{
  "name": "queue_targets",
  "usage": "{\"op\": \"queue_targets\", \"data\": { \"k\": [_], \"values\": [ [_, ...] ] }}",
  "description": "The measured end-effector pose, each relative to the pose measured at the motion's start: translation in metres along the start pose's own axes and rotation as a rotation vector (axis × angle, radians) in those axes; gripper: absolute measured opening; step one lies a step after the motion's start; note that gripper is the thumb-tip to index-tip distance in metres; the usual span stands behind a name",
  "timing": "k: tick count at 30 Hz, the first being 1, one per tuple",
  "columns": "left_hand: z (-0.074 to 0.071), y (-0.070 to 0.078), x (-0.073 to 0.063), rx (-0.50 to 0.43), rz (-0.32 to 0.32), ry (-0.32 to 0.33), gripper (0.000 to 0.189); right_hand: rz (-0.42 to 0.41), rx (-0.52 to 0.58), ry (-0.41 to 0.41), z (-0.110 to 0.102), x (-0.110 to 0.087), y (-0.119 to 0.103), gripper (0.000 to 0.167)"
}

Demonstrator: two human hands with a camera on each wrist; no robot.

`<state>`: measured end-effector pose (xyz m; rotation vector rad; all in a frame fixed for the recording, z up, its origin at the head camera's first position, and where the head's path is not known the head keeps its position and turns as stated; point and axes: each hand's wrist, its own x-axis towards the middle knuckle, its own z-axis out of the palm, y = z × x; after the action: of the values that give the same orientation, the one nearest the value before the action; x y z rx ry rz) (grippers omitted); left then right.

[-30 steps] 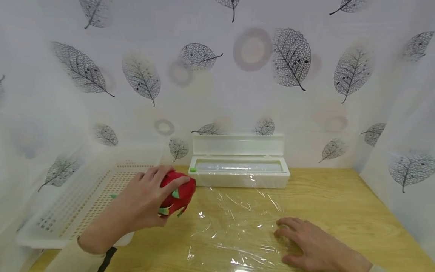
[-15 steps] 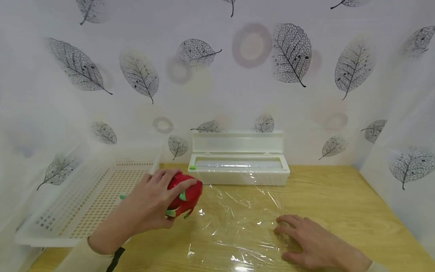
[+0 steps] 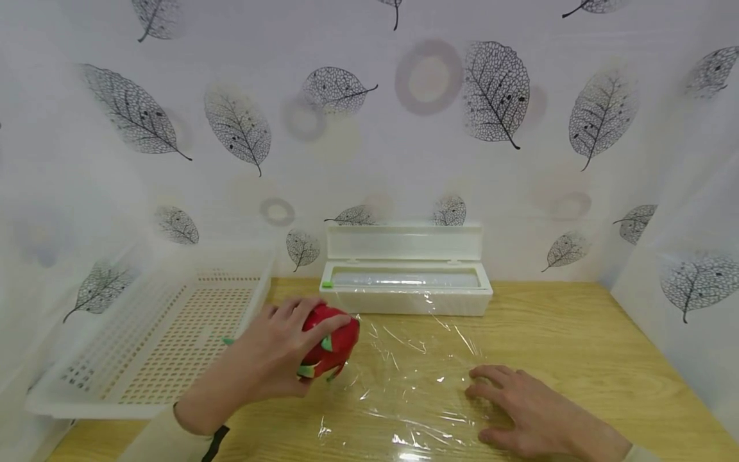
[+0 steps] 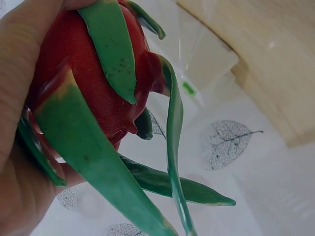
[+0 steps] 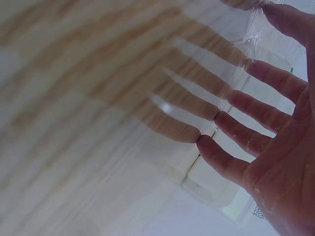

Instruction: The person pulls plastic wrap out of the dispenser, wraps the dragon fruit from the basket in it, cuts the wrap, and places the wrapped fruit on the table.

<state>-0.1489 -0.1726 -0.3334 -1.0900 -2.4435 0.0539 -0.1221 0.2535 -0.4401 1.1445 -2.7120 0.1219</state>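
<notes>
A dragon fruit [image 3: 344,335], red with green scales, is held in my left hand [image 3: 268,353] above the left part of the clear cling film [image 3: 398,391]. The left wrist view shows the fruit's long green scales [image 4: 88,137] close up, with fingers and thumb around its red body. The film lies wrinkled on the table, drawn out from a white cling film dispenser [image 3: 404,305] with its lid raised. My right hand [image 3: 531,414] rests at the film's right side. In the right wrist view its spread fingertips [image 5: 221,152] touch the surface at the film's edge.
A white perforated basket [image 3: 179,353] stands to the left, beside my left forearm. A green slider [image 3: 327,284] sits at the dispenser's left end. Behind the wood-grain table [image 3: 600,359] hangs a leaf-patterned curtain [image 3: 369,160], which also closes off both sides.
My left hand has moved right and slightly down with the dragon fruit, from beside the basket to over the film's left part. My right hand has stayed in place.
</notes>
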Motion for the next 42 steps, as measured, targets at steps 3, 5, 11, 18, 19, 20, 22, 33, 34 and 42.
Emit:
{"op": "queue_targets", "data": {
  "k": [3, 5, 11, 18, 19, 20, 22, 33, 34, 42],
  "values": [
    [0.003, 0.002, 0.002, 0.004, 0.005, -0.007, 0.102, 0.004, 0.009, -0.006, 0.0, 0.0, 0.0, 0.049],
    [0.005, 0.004, 0.002, 0.008, 0.008, -0.019, 0.102, 0.007, 0.013, -0.01, 0.0, 0.0, 0.0, 0.049],
    [0.009, 0.008, 0.005, 0.016, 0.02, -0.049, 0.102, 0.012, 0.009, -0.009, 0.0, 0.0, 0.0, 0.05],
    [0.015, 0.012, 0.008, 0.025, 0.04, -0.026, 0.1, 0.015, 0.007, -0.011, -0.001, -0.001, -0.001, 0.047],
    [0.016, 0.012, 0.009, 0.029, 0.043, -0.022, 0.1, 0.018, 0.009, -0.014, -0.001, 0.0, -0.001, 0.047],
    [0.017, 0.013, 0.009, 0.03, 0.048, -0.016, 0.099, 0.019, 0.013, -0.017, -0.001, 0.0, -0.001, 0.047],
    [0.019, 0.014, 0.01, 0.03, 0.054, -0.01, 0.099, 0.02, 0.014, -0.018, -0.001, 0.0, -0.001, 0.047],
    [0.024, 0.023, 0.017, 0.011, 0.068, -0.021, 0.085, 0.009, 0.016, -0.008, -0.001, -0.001, -0.001, 0.047],
    [0.024, 0.024, 0.017, 0.009, 0.069, -0.019, 0.084, 0.008, 0.015, -0.006, -0.001, -0.001, -0.001, 0.047],
    [0.026, 0.028, 0.024, -0.019, 0.088, -0.003, 0.079, 0.017, 0.018, -0.02, -0.001, 0.0, -0.001, 0.049]
  ]
}}
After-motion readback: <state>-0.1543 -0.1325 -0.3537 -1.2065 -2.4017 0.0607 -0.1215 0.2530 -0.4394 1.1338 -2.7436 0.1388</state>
